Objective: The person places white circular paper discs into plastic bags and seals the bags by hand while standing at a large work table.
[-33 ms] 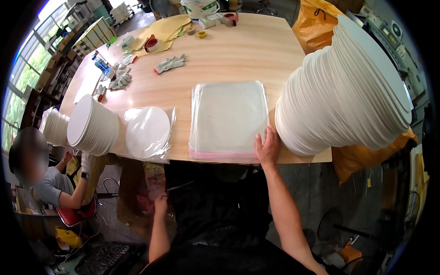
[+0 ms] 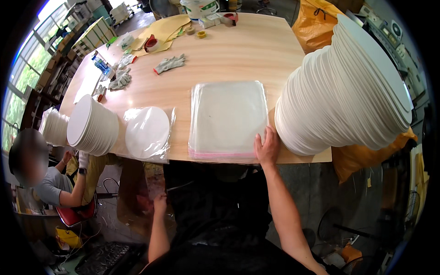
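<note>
From my head camera I look down on a pale wooden bench (image 2: 229,55). Right at its near edge, in front of the body, lies the stack of clear bags (image 2: 228,119), flat and roughly square, with a pink strip along the near side. I have the right hand (image 2: 268,145) on its near right corner, the fingers loose and laid out flat, clasping nothing. The left hand (image 2: 160,199) hangs below the bench, its fingers curled beside a see-through sheet (image 2: 155,179); I cannot tell whether they grip it.

Just right of the right hand I see a tall stack of white discs (image 2: 341,91). To the left of the bags, apart from them, a single white disc (image 2: 147,130) lies in a clear bag, and beyond it stands a smaller disc stack (image 2: 94,126), with a wrapped bundle (image 2: 54,128) behind.

Farther back I make out a grey glove (image 2: 169,63), more gloves near a blue bottle (image 2: 101,65), a red tape dispenser (image 2: 151,43) by yellow paper (image 2: 165,27), and a yellow tape roll (image 2: 201,34). On my left a co-worker (image 2: 52,188) sits on a red chair (image 2: 75,217).
</note>
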The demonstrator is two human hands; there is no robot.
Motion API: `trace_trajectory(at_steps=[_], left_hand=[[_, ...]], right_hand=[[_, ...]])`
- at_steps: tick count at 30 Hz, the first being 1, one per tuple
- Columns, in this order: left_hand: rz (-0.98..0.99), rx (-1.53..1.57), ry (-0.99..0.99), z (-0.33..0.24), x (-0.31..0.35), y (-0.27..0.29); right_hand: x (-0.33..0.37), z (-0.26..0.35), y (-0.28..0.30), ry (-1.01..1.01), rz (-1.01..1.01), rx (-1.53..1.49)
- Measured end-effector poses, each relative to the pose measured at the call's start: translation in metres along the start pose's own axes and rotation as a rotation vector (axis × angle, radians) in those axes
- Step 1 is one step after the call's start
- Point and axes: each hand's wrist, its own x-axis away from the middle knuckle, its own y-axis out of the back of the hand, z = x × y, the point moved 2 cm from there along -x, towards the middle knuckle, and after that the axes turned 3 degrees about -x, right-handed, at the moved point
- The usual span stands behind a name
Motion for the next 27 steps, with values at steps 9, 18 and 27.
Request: trace_trajectory(at_steps=[9,18,27], left_hand=[[-0.06,0.051,0.046,0.028,-0.022,0.023],[-0.015,0.088,0.02,-0.009,0.0,-0.015],[-0.079,0.279,0.314,0.104,-0.018,-0.015]], right_hand=[[-0.005,0.013,-0.006,0.004,-0.017,-0.026],[0.004,-0.011,-0.002,0.009,-0.03,-0.026],[0.002,-0.002,-0.005,0.005,-0.043,-0.03]])
